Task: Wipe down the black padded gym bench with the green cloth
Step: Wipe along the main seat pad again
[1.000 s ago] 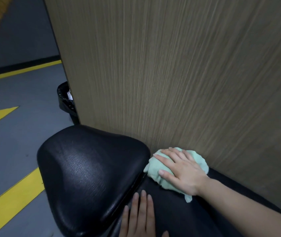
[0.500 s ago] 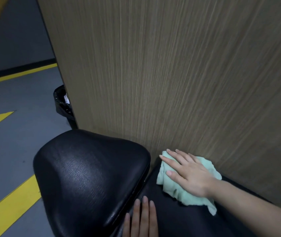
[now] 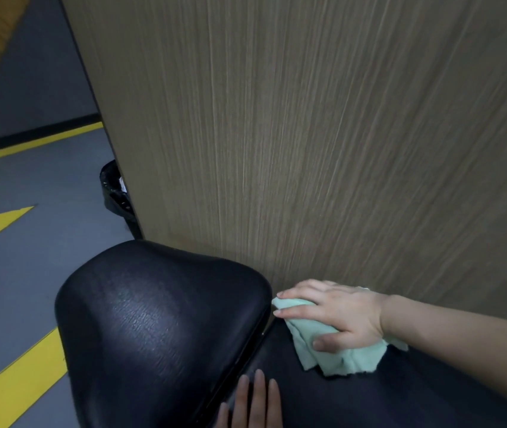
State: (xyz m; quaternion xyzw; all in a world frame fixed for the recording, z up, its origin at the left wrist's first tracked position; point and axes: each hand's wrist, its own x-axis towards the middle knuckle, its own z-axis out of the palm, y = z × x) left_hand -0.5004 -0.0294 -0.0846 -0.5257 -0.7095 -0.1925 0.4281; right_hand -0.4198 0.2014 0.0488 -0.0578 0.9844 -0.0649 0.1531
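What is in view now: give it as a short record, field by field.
bench: black padded gym bench, two cushions, against wood-grain panel
cloth: crumpled light green cloth on right-hand cushion, near the gap
right hand: flat on cloth
left hand: straight fingers on bench, bottom edge
floor: grey floor, yellow stripes
other: black bin behind panel

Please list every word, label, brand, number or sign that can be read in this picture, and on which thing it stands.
None: no readable text shows anywhere.
Black padded gym bench: no logo or label in view.
Green cloth: plain.
Wood-grain panel: grain only.
Floor: yellow stripes, no letters.
Black bin: a white scrap, too small to read.
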